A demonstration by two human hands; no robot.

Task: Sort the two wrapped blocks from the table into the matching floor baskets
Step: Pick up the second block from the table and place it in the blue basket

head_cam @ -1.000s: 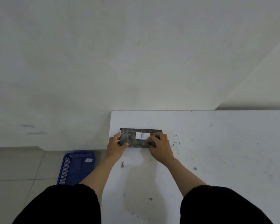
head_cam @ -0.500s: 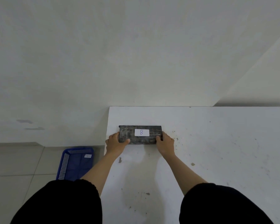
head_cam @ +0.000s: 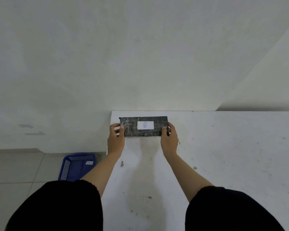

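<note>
A dark block wrapped in clear film (head_cam: 132, 126), with a white label marked "B", sits near the far left corner of the white table (head_cam: 223, 155). My left hand (head_cam: 116, 139) grips its left end, thumb on top. At the block's right end my right hand (head_cam: 169, 139) holds on the same way. On the tiled floor left of the table stands a blue mesh basket (head_cam: 68, 167) with a small white label inside; my left forearm covers its right part. Only one block is in view.
A pale wall runs right behind the table and meets a second wall at the right. The table's left edge is just beside my left hand. Grey tiled floor (head_cam: 15, 167) lies to the left. Small dark specks mark the tabletop.
My right hand slid from the label area to the block's right end. Both hands now clamp the ends, and the block sits closer to the far table edge in view.
</note>
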